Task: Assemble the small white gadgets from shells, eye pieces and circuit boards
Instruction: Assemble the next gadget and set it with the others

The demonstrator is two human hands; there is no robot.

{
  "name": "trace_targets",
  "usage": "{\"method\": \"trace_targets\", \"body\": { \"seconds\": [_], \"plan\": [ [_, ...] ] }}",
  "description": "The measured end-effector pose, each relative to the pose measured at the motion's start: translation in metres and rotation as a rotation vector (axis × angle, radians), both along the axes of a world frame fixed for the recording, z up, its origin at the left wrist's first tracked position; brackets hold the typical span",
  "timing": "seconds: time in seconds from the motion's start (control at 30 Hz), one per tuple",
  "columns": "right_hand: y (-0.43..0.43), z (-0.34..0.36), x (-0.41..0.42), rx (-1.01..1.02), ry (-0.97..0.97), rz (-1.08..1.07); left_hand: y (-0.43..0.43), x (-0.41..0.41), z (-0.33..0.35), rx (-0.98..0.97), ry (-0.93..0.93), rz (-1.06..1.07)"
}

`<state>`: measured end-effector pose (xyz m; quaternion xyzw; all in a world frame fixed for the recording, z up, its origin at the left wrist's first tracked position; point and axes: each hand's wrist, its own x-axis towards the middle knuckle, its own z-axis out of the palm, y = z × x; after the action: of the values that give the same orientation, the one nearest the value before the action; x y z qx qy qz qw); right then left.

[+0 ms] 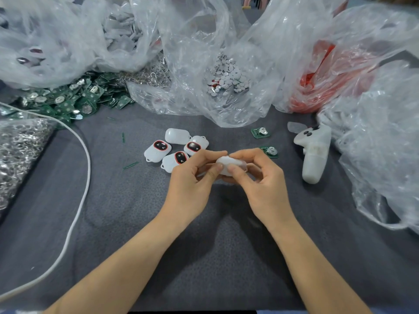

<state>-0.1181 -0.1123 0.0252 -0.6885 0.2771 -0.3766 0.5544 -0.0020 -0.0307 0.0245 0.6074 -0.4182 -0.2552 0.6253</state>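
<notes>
In the head view, the left hand (192, 175) and the right hand (256, 175) both pinch one white shell (229, 165) just above the grey tabletop (158, 223), and it seems light, stiff and smooth, so holding its edges looks safest.

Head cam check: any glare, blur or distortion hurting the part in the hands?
Head view: wide-angle bending toward the edges; clear plastic bags throw bright glare up top; the white shell between the left hand and right hand is washed out and soft, its detail unreadable; shadows on the grey cloth are soft, light even.
</notes>
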Motion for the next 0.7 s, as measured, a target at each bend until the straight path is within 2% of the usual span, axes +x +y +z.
{"method": "trace_targets", "body": {
  "seconds": [0.17, 0.3, 0.4, 0.53, 0.6, 0.7],
  "plan": [
    [0.0014, -0.0055, 0.0032, 0.028, -0.023, -0.043, -0.0006, -0.003, -0.0019, 0.021, -0.124, 0.042],
    [0.0007, -0.0086, 0.0046, -0.031, 0.007, -0.068, -0.0022, -0.0048, -0.0021, 0.018, -0.121, 0.068],
    [0.0018, -0.0059, 0.0074, -0.173, -0.025, -0.111, -0.0037, -0.0058, -0.0016, -0.029, 0.003, 0.072],
    [-0.0004, -0.0059, 0.007, -0.525, -0.013, -0.18, -0.0052, -0.0004, -0.0009, -0.053, 0.386, -0.071],
    [-0.0005, -0.0066, 0.0061, -0.5, 0.01, -0.142, -0.0054, 0.0023, -0.0005, -0.044, 0.387, -0.119],
    [0.004, -0.0029, 0.006, -0.222, -0.056, -0.026, -0.0055, 0.0032, 0.0004, -0.046, 0.304, -0.086]
  ]
}}
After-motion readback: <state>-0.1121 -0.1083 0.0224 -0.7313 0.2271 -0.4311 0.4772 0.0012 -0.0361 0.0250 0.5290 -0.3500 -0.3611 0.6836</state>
